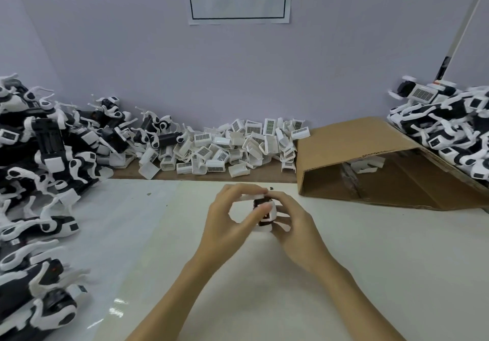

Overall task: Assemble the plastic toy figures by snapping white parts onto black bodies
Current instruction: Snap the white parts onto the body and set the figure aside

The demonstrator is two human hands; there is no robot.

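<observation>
Both hands meet over the middle of the white table (264, 287). Between them is a black toy body (264, 215) with white parts on it. My left hand (227, 221) curls its fingers over a white part (251, 197) on top of the body, thumb against its side. My right hand (293, 224) grips the body from the right. Much of the toy is hidden by the fingers.
A heap of black-and-white toy figures (39, 168) fills the left side. Loose white parts (225, 147) with barcode labels lie piled along the back wall. A tipped cardboard box (370, 161) lies at the right, with another toy heap (449, 124) above it.
</observation>
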